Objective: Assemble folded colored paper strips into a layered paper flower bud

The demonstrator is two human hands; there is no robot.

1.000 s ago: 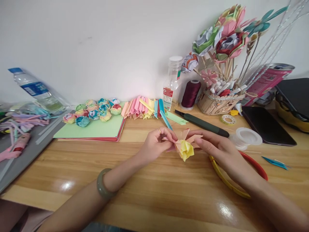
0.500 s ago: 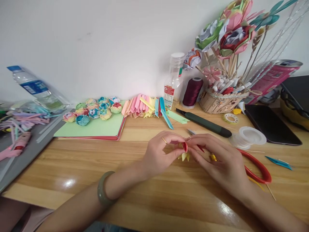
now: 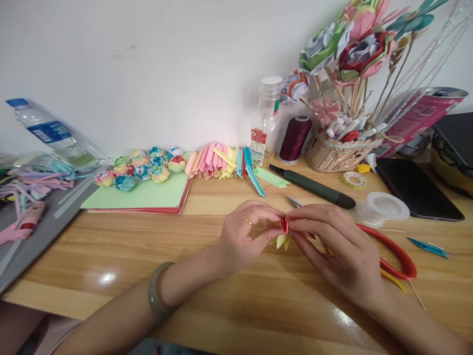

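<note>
My left hand (image 3: 246, 236), with a ring and a bangle, pinches a small folded red paper piece (image 3: 284, 225) between thumb and fingers. My right hand (image 3: 340, 246) closes on the same piece from the other side, its fingertips touching it. Yellow paper petals (image 3: 283, 241) hang just below the fingertips. More red paper shows beneath my right fingers, mostly hidden. Behind the hands lies a pile of folded pink, yellow and blue paper strips (image 3: 218, 160). Finished-looking paper flowers (image 3: 124, 182) sit on green paper sheets (image 3: 148, 198) at the left.
Red-handled scissors (image 3: 401, 256) lie partly under my right hand. Behind are a dark green cutter (image 3: 314, 187), clear spool (image 3: 384, 208), black phone (image 3: 417, 190), purple thread (image 3: 295, 139), clear bottle (image 3: 263, 123) and flower basket (image 3: 342, 153). A water bottle (image 3: 55, 135) leans at the left.
My right fingers have shifted slightly and sit closer to the red piece, which is turned a little. The whole view has moved a little.
</note>
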